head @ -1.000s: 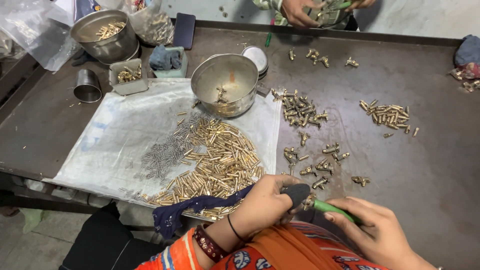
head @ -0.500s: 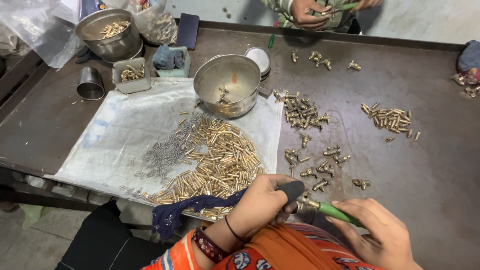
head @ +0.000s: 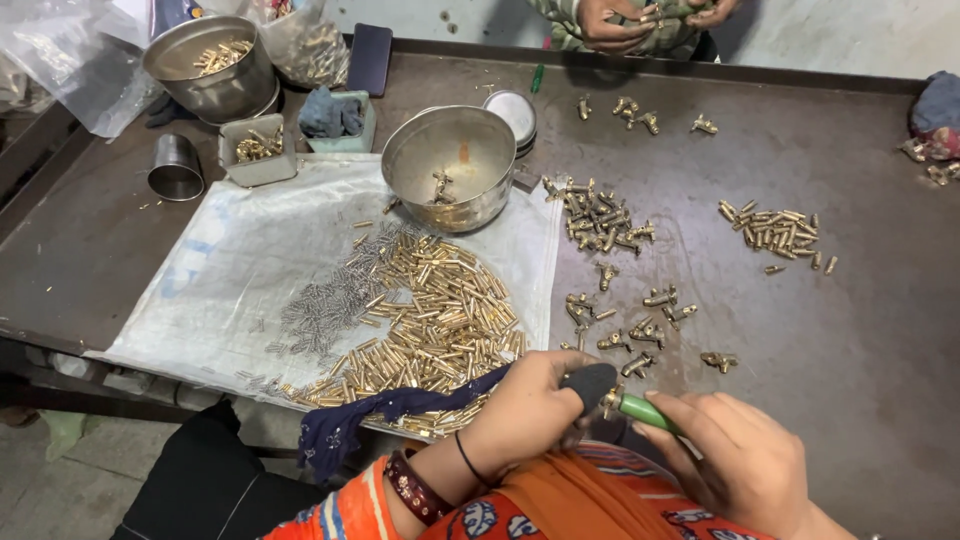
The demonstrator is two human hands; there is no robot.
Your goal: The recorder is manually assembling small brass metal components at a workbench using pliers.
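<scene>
My left hand is closed at the near table edge, its thumb in a dark cover, pinching a small brass part. My right hand grips a green-handled tool whose tip meets that part. Just left of my hands a big heap of brass pins lies on a white sheet, with a patch of small grey springs beside it. Assembled brass fittings are scattered ahead of my hands.
A steel bowl stands on the sheet's far edge; another steel bowl, a steel cup and small trays sit far left. More brass piles lie to the right. Another person's hands work across the table.
My hands stay at the near edge; the right hand and green tool have shifted slightly against the part. The view has tilted a little.
</scene>
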